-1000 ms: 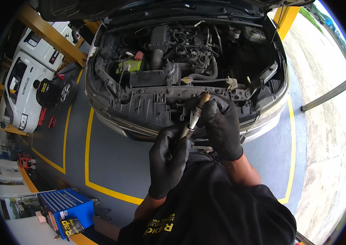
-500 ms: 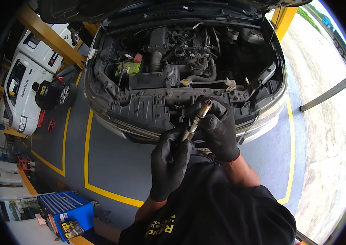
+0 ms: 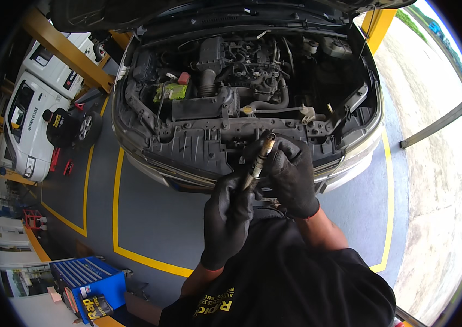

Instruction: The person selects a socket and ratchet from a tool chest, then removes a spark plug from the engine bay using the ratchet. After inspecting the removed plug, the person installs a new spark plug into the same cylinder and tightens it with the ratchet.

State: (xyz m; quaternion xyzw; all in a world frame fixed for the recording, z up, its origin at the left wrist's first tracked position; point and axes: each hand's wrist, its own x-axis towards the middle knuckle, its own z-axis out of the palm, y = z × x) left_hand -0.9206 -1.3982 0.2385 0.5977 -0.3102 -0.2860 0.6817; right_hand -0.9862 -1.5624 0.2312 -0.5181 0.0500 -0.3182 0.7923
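Both black-gloved hands meet in front of the car's front end, around a spark plug [image 3: 266,152]. Its brownish threaded tip points up and away from me, and the paler end slants down to the left. My left hand [image 3: 227,214] is closed around that lower end, so part of it is hidden by the fingers. On the upper right side, my right hand [image 3: 293,179] grips the plug's middle between thumb and fingers. Just beyond the hands lies the open engine bay [image 3: 242,76] with its hood raised.
A dusty front crossmember [image 3: 198,131] and grille edge run close ahead of my hands. Yellow lines [image 3: 152,264] mark the grey floor. At the lower left stands a blue tool cabinet [image 3: 92,280]. A person [image 3: 61,126] crouches by a wheel [image 3: 86,126] next to a white vehicle [image 3: 35,122].
Both hands have shifted very slightly, and the plug's tip sits a little further left and more upright. The grip looks the same. A truck outside at the upper right has moved farther off.
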